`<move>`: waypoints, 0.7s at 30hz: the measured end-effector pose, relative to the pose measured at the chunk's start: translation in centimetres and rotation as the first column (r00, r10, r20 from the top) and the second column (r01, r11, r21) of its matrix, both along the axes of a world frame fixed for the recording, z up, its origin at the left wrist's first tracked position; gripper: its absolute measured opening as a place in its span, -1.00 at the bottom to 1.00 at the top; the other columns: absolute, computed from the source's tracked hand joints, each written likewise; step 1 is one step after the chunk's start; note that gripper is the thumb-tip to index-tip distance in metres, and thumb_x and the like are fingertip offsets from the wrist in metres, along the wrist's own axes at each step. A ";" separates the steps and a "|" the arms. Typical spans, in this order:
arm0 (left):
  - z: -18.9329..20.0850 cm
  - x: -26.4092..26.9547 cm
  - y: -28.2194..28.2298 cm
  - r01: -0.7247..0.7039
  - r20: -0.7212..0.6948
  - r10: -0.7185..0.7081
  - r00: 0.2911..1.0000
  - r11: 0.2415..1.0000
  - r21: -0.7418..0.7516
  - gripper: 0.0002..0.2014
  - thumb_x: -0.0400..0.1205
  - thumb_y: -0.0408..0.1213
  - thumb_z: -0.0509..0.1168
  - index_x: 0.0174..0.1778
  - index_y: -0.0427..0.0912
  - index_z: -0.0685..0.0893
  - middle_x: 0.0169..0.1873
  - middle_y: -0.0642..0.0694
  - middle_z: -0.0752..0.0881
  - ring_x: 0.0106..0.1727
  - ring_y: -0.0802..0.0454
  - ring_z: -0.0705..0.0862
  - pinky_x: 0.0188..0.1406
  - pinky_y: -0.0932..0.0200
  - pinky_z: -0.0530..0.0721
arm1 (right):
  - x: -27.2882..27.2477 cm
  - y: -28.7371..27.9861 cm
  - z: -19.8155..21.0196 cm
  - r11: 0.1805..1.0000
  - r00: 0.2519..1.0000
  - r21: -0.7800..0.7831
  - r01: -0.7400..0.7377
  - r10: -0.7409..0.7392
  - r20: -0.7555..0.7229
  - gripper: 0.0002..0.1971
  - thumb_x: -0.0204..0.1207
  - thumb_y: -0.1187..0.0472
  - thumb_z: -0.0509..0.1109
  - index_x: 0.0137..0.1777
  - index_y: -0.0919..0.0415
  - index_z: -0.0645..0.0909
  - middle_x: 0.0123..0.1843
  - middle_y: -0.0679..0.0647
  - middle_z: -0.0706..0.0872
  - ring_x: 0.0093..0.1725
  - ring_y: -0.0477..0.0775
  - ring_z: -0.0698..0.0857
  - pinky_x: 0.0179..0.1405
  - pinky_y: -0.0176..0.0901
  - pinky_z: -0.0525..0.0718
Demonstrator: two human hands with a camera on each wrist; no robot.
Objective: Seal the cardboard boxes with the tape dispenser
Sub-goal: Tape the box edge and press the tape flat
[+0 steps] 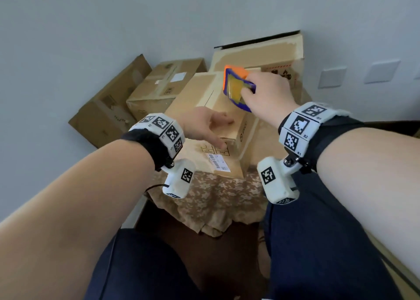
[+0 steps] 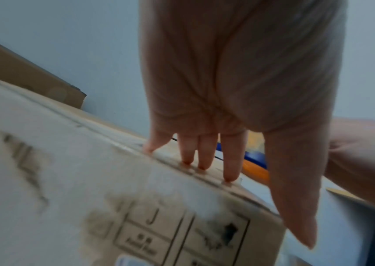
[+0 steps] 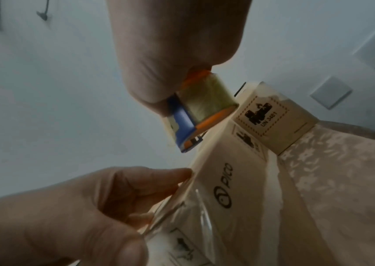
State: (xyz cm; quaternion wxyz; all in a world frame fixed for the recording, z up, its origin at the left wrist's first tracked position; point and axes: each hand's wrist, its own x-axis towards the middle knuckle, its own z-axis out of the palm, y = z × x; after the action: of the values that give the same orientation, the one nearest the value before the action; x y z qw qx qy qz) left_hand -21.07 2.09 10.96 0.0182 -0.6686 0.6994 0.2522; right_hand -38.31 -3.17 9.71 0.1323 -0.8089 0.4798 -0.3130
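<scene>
fingers (image 2: 207,154) of left hand (image 1: 204,124) straight, tips pressing top edge of cardboard box (image 1: 211,109) on patterned cloth (image 1: 216,197), right hand (image 1: 268,93) curled around orange and blue tape dispenser (image 1: 237,86) (yellowish roll inside), held just above box top, more boxes (image 1: 159,84) behind by wall

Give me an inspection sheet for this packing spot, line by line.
Surface: floral tablecloth under the boxes.
Job's things: front cardboard box printed PICO on its side; orange-and-blue tape dispenser raised over its top.
Clutter: taller box behind with torn old tape; two more boxes by the wall.
Hands: left hand rests straight fingers along the front box's near top edge; right hand grips the dispenser.
Cables: black lead at the left wrist camera.
Surroundings: pale wall, wall plates at right.
</scene>
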 end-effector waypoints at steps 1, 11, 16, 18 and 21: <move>-0.3 0.3 0.4 0.027 0.022 -0.026 0.999 0.999 -0.028 -0.19 0.41 -0.14 0.56 0.58 0.05 0.37 0.58 0.21 0.27 0.54 0.27 0.29 0.27 0.47 0.17 | 0.7 -0.3 -0.2 1.000 0.999 -0.020 -0.008 0.008 -0.035 -0.75 0.59 0.16 0.16 -0.35 0.03 0.41 -0.33 0.01 0.53 -0.06 0.27 0.57 -0.06 -0.02 0.42; -2.9 0.7 2.1 0.213 0.191 -0.148 0.970 0.896 -0.390 -0.54 0.46 -0.17 0.40 0.30 -0.16 0.69 0.24 -0.09 0.71 0.20 -0.10 0.66 0.19 0.08 0.54 | 3.8 -1.4 -1.5 0.994 0.977 -0.064 -0.094 0.079 -0.199 -0.71 0.60 0.06 0.30 0.27 0.00 0.69 0.27 0.14 0.61 0.33 0.28 0.40 0.31 0.02 0.35; -3.2 0.6 2.2 0.230 0.207 -0.150 0.967 0.861 -0.454 -0.70 0.49 -0.27 0.37 0.12 -0.20 0.78 0.02 -0.12 0.80 0.08 -0.16 0.71 0.07 -0.01 0.61 | 2.5 -0.1 -1.1 0.977 0.996 -0.197 -0.085 0.080 -0.032 -0.84 0.45 0.18 0.40 0.02 0.05 0.69 -0.03 0.05 0.58 0.11 0.18 0.53 0.00 -0.06 0.55; -3.2 0.5 2.1 0.207 0.200 -0.127 0.972 0.862 -0.462 -0.67 0.52 -0.30 0.36 0.21 -0.18 0.75 0.11 -0.09 0.78 0.18 -0.12 0.68 0.17 0.04 0.58 | 1.9 0.6 -0.7 0.975 0.985 -0.140 -0.175 0.174 -0.020 -0.94 0.41 0.22 0.36 -0.22 0.04 0.63 -0.33 -0.08 0.56 -0.13 0.12 0.61 -0.09 -0.07 0.64; -3.1 0.5 2.2 0.210 0.215 -0.126 0.968 0.877 -0.431 -0.66 0.56 -0.27 0.32 0.26 -0.15 0.72 0.14 -0.10 0.77 0.22 -0.12 0.66 0.20 0.04 0.56 | 0.8 1.5 -0.5 0.958 0.934 0.019 -0.286 0.283 -0.217 -0.91 0.40 0.22 0.37 -0.19 0.10 0.72 -0.46 -0.20 0.52 -0.21 0.02 0.62 -0.12 -0.13 0.63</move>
State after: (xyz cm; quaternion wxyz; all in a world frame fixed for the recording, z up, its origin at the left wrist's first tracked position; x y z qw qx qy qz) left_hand -20.59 4.28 7.84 -0.0522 -0.6109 0.7898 0.0191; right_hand -37.47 -1.69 9.22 0.1180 -0.8999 0.3672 -0.2034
